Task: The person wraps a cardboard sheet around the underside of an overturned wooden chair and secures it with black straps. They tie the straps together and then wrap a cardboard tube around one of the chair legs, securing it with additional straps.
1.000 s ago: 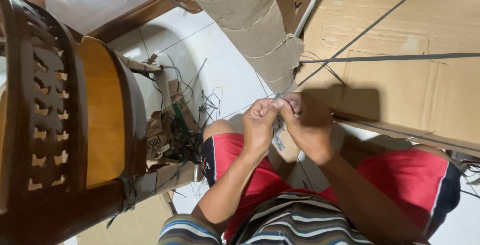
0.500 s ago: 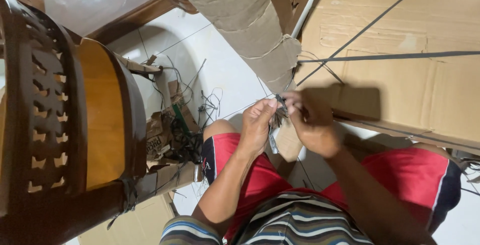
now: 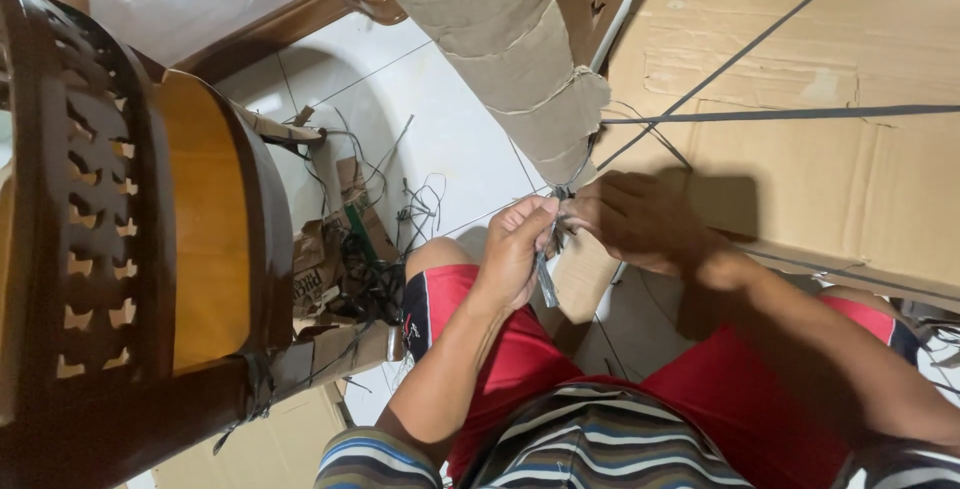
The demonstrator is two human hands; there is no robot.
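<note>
A big flat brown cardboard box (image 3: 800, 159), crossed by dark straps, is lying just beyond the right hand (image 3: 640, 219). A cardboard-wrapped bundle (image 3: 500, 39) is hanging above both hands. Off past the left hand (image 3: 515, 249), torn cardboard packaging (image 3: 330, 269) with dark print is sitting on the floor, probably a ripped-up carton, hard to tell.

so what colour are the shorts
Red, with a dark side panel edged in white; the shorts show best in the head view.

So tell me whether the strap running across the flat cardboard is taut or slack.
Taut: the grey strap runs dead straight across the cardboard sheet, with no sag or curl.
</note>
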